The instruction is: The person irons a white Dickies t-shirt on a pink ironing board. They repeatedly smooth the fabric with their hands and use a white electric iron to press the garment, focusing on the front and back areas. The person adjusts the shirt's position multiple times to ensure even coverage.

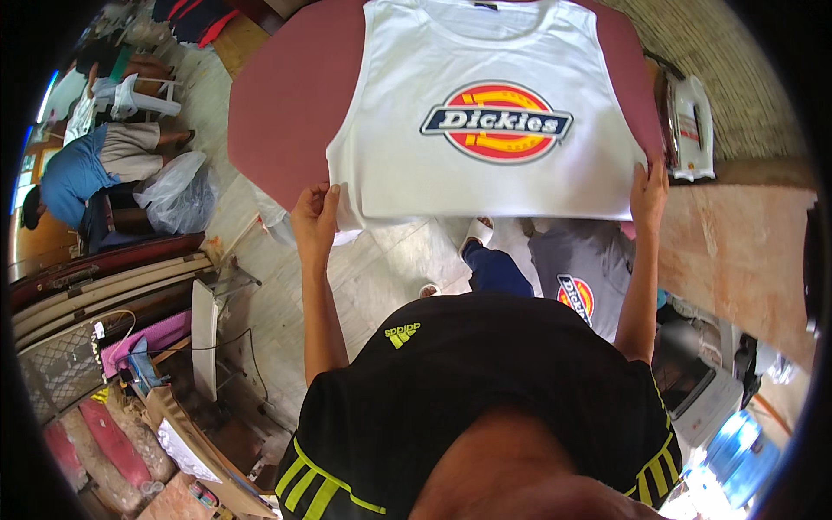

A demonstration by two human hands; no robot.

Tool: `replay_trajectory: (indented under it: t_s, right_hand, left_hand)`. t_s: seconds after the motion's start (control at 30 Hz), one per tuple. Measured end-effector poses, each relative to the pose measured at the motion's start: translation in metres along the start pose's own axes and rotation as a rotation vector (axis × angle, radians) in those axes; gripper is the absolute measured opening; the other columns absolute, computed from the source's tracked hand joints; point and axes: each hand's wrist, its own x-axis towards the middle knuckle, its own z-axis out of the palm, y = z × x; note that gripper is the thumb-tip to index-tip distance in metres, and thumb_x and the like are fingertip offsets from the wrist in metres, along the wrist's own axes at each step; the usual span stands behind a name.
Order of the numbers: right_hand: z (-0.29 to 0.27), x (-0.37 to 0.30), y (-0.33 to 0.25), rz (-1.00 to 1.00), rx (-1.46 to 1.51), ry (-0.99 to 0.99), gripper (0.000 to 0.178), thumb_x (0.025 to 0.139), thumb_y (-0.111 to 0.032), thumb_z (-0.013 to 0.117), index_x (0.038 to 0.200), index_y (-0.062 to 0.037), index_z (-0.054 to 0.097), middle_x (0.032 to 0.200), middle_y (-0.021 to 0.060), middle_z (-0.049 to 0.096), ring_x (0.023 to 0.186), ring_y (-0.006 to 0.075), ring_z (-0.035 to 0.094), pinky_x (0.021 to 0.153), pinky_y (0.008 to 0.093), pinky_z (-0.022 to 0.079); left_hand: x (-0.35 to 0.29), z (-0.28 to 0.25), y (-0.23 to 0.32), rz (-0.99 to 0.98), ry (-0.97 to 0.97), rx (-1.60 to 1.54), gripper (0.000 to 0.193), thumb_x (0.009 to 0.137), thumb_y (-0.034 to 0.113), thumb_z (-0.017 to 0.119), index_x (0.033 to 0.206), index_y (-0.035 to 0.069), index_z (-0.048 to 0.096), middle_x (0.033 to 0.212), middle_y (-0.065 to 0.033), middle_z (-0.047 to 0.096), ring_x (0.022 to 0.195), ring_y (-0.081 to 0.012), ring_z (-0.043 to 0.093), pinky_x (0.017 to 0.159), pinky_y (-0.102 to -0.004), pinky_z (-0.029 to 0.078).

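Observation:
A white sleeveless shirt with a red, yellow and dark blue printed emblem lies spread over a dark pink padded board. Its neckline points away from me, and the near edge hangs over the board's front. My left hand pinches the shirt at its near left side, thumb and fingers closed on the cloth. At the near right side my right hand grips the shirt the same way. Just beyond the right hand, a white-handled clothes iron stands on a ledge.
A dark grey shirt with a similar emblem hangs below the board at the right. On the left, a person in a blue shirt bends beside a clear plastic bag. Stacked boards and a blue water jug stand nearby.

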Motion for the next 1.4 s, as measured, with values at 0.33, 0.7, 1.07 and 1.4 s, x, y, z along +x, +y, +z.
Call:
replay_trajectory:
  t_s: [0.33,0.7,1.07,1.4]
  right_hand:
    - [-0.005,0.024,0.091,0.374,0.348,-0.376,0.021,0.090,0.001,0.064,0.111,-0.0036,0.067,0.098,0.0044,0.069,0.090,0.0110,0.064,0.079,0.0270,0.051]
    - [-0.023,0.051,0.041,0.393,0.389,-0.591,0.023,0.079,0.004,0.073,0.101,0.0008,0.066,0.086,0.0067,0.068,0.078,0.0127,0.064,0.070,0.0274,0.052]
    - [0.079,0.245,-0.067,-0.256,0.155,-0.133,0.047,0.090,-0.025,0.072,0.130,-0.0029,0.058,0.119,0.0189,0.062,0.110,0.0360,0.061,0.093,0.0414,0.049]
    - [0.170,0.334,-0.062,-0.197,0.015,-0.571,0.041,0.095,-0.035,0.068,0.123,-0.0058,0.062,0.110,0.0152,0.065,0.101,0.0363,0.063,0.085,0.0393,0.054]
  left_hand:
    - [0.039,-0.004,-0.005,-0.005,0.029,-0.049,0.018,0.096,0.011,0.064,0.106,-0.003,0.068,0.085,-0.0043,0.071,0.076,-0.0077,0.061,0.071,-0.0249,0.047]
    - [0.098,-0.006,0.014,0.130,-0.170,0.233,0.020,0.088,0.009,0.075,0.099,-0.004,0.066,0.076,-0.0015,0.061,0.065,-0.0111,0.049,0.061,-0.0282,0.046]
    - [0.292,0.104,0.160,1.139,-0.108,0.650,0.035,0.088,0.022,0.074,0.118,0.006,0.066,0.111,-0.0134,0.064,0.090,-0.0294,0.060,0.078,-0.0379,0.050]
    - [0.392,0.142,0.183,0.677,-0.752,0.367,0.014,0.092,0.015,0.070,0.094,0.004,0.061,0.072,-0.0043,0.057,0.064,-0.0152,0.053,0.060,-0.0313,0.043]
